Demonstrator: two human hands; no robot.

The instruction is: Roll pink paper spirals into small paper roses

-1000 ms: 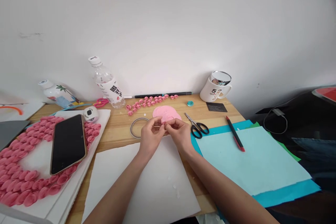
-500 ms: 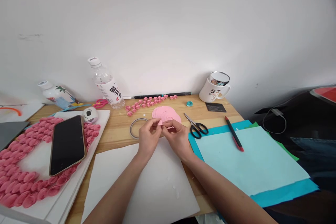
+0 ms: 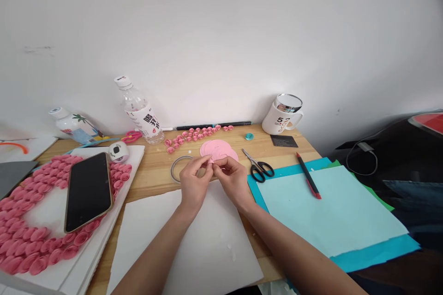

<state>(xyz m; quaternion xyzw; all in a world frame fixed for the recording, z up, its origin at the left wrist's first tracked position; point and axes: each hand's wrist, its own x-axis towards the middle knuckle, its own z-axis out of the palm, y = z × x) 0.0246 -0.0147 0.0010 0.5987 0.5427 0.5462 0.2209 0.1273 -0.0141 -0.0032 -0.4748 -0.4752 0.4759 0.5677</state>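
Note:
Between the fingertips of both hands is a small piece of pink paper (image 3: 211, 161), mostly hidden by the fingers. My left hand (image 3: 194, 182) pinches it from the left, and my right hand (image 3: 231, 177) pinches it from the right. Just beyond the fingers lie overlapping pink paper circles (image 3: 218, 148). A grey tape ring (image 3: 176, 170) rests beside my left hand. Black-handled scissors (image 3: 257, 166) lie to the right of my right hand, blades slightly apart. Below my wrists is a white sheet (image 3: 204, 239).
Small pink paper rolls (image 3: 194, 134) line the back near a clear bottle (image 3: 143, 115). A white mug (image 3: 283, 115) and teal roll (image 3: 249, 136) stand back right. At left, a phone (image 3: 88, 193) lies on pink paper flowers (image 3: 38, 235). A pen (image 3: 308, 177) rests on pale blue paper (image 3: 332, 212).
My left hand has shifted slightly left, its fingers still pinched on the pink paper. Less of the paper shows now. The things on the table stay put.

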